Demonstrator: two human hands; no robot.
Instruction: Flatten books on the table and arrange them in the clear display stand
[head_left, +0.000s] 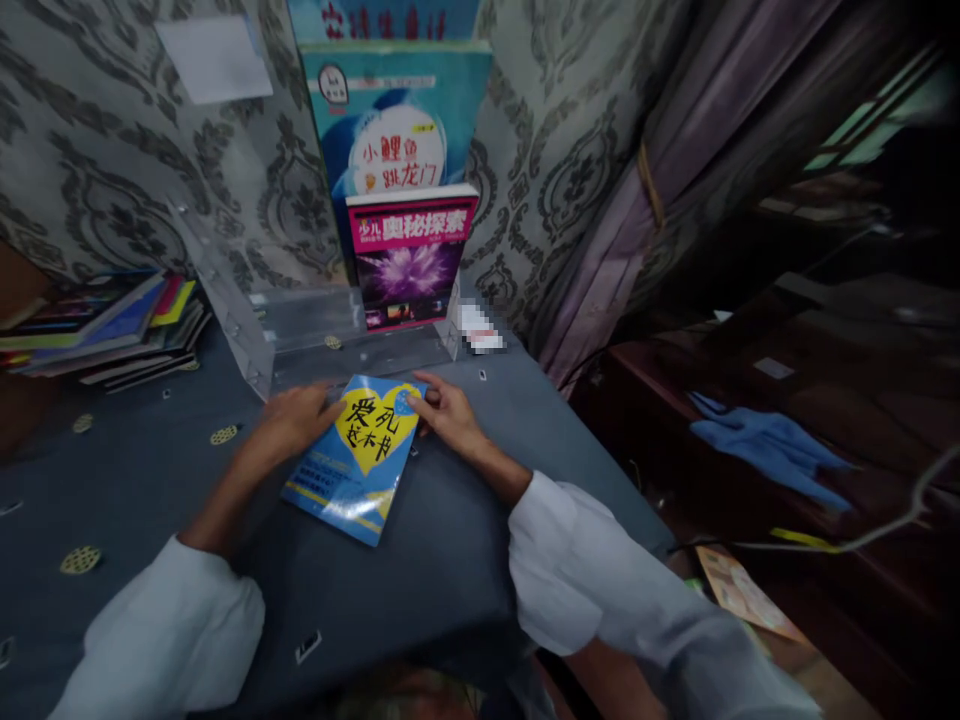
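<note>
A blue book (pixel 352 480) with a yellow heart on its cover lies tilted toward me over the dark tablecloth. My left hand (pixel 304 415) holds its upper left edge, the thumb on the cover. At the upper right corner my right hand (pixel 446 410) grips it between thumb and fingers. Just beyond stands a clear acrylic book rack (pixel 311 325). In its right part a purple and pink book (pixel 409 265) leans upright. Behind that rise a teal book (pixel 397 110) and another blue book (pixel 390 18), cut off by the top edge.
A stack of books and magazines (pixel 112 325) lies on the left of the table (pixel 435 580). Patterned wallpaper (pixel 547 150) backs the table, with a purple curtain (pixel 645 200) to the right. A blue cloth (pixel 765 445) lies on dark furniture at right, near a pale cable (pixel 892 520).
</note>
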